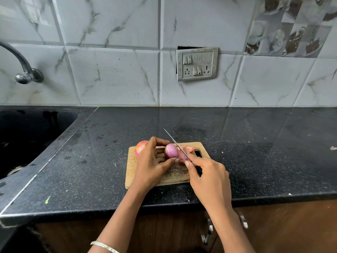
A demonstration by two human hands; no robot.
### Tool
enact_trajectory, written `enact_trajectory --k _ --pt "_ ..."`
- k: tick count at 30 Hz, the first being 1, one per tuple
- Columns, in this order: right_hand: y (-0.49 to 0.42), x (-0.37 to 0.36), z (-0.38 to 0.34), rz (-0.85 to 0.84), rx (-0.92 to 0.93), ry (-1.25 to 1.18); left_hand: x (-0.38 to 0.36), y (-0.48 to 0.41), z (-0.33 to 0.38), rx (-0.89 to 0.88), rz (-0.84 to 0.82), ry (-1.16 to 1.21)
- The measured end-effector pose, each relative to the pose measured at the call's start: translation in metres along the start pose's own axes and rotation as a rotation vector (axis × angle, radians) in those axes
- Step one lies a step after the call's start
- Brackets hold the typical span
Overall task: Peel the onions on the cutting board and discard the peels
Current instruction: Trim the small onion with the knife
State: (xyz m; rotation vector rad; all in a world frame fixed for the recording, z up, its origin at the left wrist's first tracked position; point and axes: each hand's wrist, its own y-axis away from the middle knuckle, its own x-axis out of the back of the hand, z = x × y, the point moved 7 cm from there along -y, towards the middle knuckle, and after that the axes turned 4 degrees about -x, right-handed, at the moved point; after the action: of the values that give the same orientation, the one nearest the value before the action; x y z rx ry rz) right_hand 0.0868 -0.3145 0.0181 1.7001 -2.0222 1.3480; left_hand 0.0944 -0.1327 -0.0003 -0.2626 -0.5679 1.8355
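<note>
Bench [255,152]: black speckled stone, polished. Cutting board [132,170]: pale wood, matt, scored. Knife [172,139]: bright metal blade. Wall tiles [113,73]: glossy marble-look.

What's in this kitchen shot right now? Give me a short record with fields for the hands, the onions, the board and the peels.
left hand: holds the partly peeled onion over the board
right hand: grips the knife, blade against that onion
second onion: unpeeled, at the board's far left corner
cutting board: wooden, on the black counter
peels: loose skin on the board's far right
sink: left of the counter
</note>
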Motion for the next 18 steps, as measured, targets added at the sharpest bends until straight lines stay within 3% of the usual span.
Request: enact_trajectory --k 9,18 --pt "0.009 0.001 -0.004 -0.029 0.001 -0.299 0.001 -0.002 -0.003 -0.015 0.008 -0.002" --pt "0.004 -0.006 0.000 -0.014 -0.003 -0.252 0.000 -0.003 -0.006 -0.034 -0.015 0.003"
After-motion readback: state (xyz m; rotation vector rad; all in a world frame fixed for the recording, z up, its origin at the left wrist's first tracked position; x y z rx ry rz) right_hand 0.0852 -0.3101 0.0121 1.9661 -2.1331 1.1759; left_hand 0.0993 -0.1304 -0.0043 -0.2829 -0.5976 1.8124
